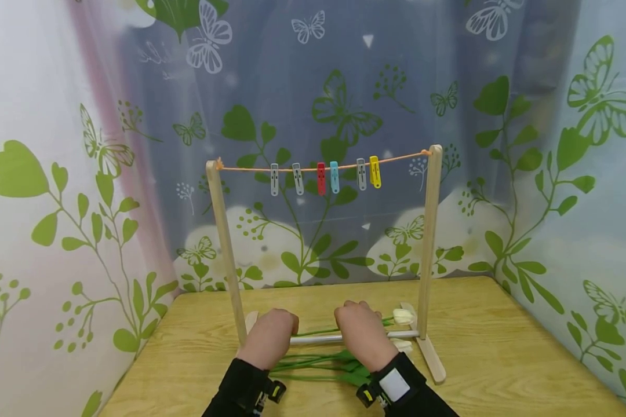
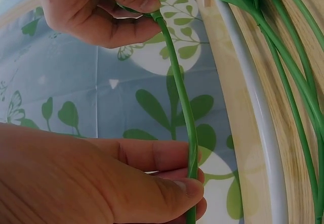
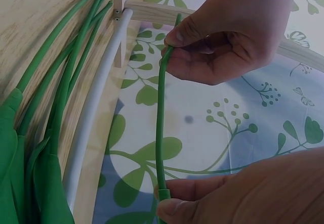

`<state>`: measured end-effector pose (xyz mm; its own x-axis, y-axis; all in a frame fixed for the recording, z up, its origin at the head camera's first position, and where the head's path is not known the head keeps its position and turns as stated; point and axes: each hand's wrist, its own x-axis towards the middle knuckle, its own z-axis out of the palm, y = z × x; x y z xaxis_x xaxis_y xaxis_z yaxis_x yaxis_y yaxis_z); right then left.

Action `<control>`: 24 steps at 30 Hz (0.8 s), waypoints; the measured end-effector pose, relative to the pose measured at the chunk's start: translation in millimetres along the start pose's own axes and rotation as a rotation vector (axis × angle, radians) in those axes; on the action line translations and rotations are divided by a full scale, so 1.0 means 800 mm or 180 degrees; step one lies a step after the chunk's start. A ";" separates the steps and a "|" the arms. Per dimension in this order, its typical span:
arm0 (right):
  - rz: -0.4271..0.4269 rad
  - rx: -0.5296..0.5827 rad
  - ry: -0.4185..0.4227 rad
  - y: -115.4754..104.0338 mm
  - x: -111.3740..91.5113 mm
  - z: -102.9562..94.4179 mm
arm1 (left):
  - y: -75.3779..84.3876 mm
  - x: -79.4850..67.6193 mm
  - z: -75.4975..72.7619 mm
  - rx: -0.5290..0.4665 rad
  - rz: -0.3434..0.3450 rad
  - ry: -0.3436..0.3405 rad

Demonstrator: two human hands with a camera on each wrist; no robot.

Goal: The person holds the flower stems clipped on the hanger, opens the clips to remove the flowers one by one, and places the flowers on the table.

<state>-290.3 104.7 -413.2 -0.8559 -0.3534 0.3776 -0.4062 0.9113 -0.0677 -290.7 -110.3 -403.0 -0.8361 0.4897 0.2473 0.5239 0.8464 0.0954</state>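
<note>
My left hand [image 1: 271,336] pinches the green stem [image 3: 160,118] of an artificial white tulip near its bare end, between thumb and fingers. Farther along the same stem, close to the leaves, my right hand [image 1: 365,335] pinches it too. This tulip's white bloom [image 1: 403,316] shows just right of the right hand in the head view. Held roughly level, the stem runs just beyond a white rod [image 2: 258,107]. On the near side of the rod, several more green stems [image 1: 305,366] with leaves lie on the table, partly hidden by my right wrist. Another white bloom [image 1: 401,346] peeks out there.
A wooden frame has a left post [image 1: 226,249] and a right post [image 1: 429,243], joined low down by the rod. Between their tops an orange string [image 1: 250,169] carries several clothespins, including a red clothespin [image 1: 321,178] and a yellow clothespin [image 1: 375,172]. Printed curtains surround the wooden table [image 1: 480,324].
</note>
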 end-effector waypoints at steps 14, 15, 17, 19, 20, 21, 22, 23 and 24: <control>-0.0040 0.0042 -0.0011 0.000 -0.003 0.002 | 0.002 -0.001 0.004 -0.0058 -0.0018 -0.0049; -0.0043 0.0041 -0.0006 0.000 -0.004 0.002 | 0.002 -0.001 0.004 -0.0052 -0.0020 -0.0057; -0.0050 0.0034 0.0008 0.000 -0.005 0.001 | 0.002 0.000 0.005 -0.0047 -0.0021 -0.0065; -0.0055 0.0024 0.0022 0.000 -0.006 0.001 | 0.001 0.001 0.007 -0.0039 -0.0017 -0.0064; -0.0062 0.0010 0.0033 0.000 -0.006 0.001 | 0.001 0.001 0.008 -0.0029 -0.0010 -0.0056; -0.0061 0.0002 0.0025 -0.001 -0.006 0.001 | 0.001 0.001 0.008 -0.0016 -0.0003 -0.0051; -0.0068 -0.0010 0.0024 -0.001 -0.006 0.000 | 0.001 0.001 0.009 -0.0007 0.0000 -0.0051; -0.0075 -0.0025 0.0017 -0.001 -0.006 0.000 | 0.001 0.001 0.009 0.0005 0.0003 -0.0057; -0.0085 -0.0038 0.0013 -0.001 -0.007 0.000 | 0.001 0.001 0.010 0.0022 0.0005 -0.0066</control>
<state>-285.4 105.7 -415.3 -0.8435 -0.3768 0.3828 -0.4249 0.9040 -0.0464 -292.3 -107.6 -410.3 -0.8384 0.4953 0.2276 0.5243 0.8470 0.0883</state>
